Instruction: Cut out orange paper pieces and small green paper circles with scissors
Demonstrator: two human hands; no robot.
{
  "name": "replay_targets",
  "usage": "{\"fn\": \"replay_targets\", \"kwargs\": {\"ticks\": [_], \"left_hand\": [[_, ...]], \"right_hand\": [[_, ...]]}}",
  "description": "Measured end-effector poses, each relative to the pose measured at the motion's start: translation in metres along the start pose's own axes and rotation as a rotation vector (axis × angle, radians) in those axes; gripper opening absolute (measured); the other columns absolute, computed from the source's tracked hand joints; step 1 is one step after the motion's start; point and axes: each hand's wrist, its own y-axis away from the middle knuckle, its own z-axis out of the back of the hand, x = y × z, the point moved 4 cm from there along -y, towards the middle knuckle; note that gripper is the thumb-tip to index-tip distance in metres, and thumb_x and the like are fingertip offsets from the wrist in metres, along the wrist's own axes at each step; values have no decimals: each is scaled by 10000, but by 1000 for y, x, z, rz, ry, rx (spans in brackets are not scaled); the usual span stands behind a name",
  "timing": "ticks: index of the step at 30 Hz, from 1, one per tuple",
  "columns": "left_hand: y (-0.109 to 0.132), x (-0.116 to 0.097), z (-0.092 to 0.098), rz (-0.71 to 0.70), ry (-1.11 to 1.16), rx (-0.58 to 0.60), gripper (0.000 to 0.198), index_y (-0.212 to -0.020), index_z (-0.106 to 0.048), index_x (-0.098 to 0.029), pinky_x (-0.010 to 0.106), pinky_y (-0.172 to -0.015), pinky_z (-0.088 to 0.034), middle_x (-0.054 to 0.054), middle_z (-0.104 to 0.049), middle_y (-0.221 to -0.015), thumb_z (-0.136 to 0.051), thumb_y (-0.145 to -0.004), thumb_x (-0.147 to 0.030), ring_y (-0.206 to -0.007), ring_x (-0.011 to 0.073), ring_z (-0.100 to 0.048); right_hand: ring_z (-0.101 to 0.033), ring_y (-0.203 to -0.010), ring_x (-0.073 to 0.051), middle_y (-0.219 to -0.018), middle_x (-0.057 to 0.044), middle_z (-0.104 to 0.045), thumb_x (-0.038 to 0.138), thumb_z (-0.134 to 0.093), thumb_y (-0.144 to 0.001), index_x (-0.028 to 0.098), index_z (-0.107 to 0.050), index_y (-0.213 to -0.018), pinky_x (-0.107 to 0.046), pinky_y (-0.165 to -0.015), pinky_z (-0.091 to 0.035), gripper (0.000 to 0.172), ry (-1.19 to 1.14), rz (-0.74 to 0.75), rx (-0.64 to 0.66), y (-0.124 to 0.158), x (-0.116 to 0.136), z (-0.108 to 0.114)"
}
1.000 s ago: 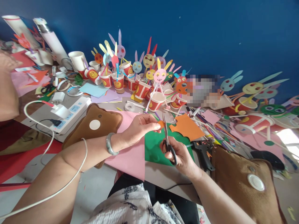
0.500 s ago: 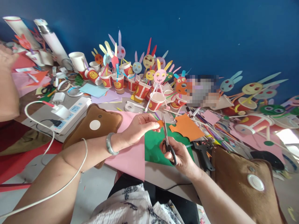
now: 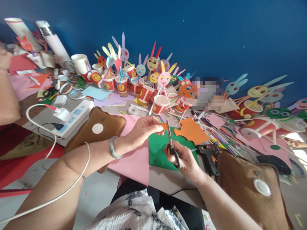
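Orange paper piece [image 3: 165, 126]: pinched between thumb and fingers of left hand [image 3: 145, 132], beside scissor blades.
Scissors [image 3: 169, 139]: handles clasped in right hand [image 3: 184, 157].
Orange sheet [image 3: 192, 130]: notched, on table beyond right hand.
Progress: piece apparently separated; trimming probably partway, remaining cuts indeterminable.

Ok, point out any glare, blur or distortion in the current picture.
Head view: bright glare at the right edge; the upper-left flask leans, probably lens distortion, and looks soft; blocky pixels cover a patch beside the orange puppet; the scissors look sharper.
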Motion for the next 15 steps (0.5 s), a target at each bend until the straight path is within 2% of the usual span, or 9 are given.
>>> {"fn": "replay_targets", "kwargs": {"ticks": [3,8,12,15], "left_hand": [[-1,0,1,1,-7,-7,99,-732,-605,-148,282,-717,-460,16,-653,-693,-654,-776,-221,-705,130,-622],[-5,2,4,-14,18,-46,103,-702,-601,-152,275,-706,-463,4,-651,-662,-660,-764,-209,-675,121,-613],[-8,5,5,-46,-29,-87,115,-663,-599,-156,275,-697,-467,-9,-635,-640,-681,-737,-185,-658,118,-604],[-10,9,5,-59,-64,-91,115,-668,-603,-157,267,-682,-464,-16,-626,-643,-701,-721,-183,-655,112,-592]], "right_hand": [[-455,-591,-165,-647,-16,-536,835,-532,-751,202,-543,-697,-292,-537,-362,636,-45,18,-34,-1,-5,1],[-487,-641,-174,-731,-30,-578,793,-585,-757,210,-530,-716,-309,-597,-398,587,-182,119,-160,-2,-7,8],[-483,-616,-159,-764,-23,-586,740,-640,-763,217,-542,-756,-303,-586,-398,532,-240,198,-277,5,19,31],[-540,-683,-169,-805,-35,-624,657,-709,-764,206,-570,-760,-309,-648,-426,472,-87,176,-419,19,43,63]]}}
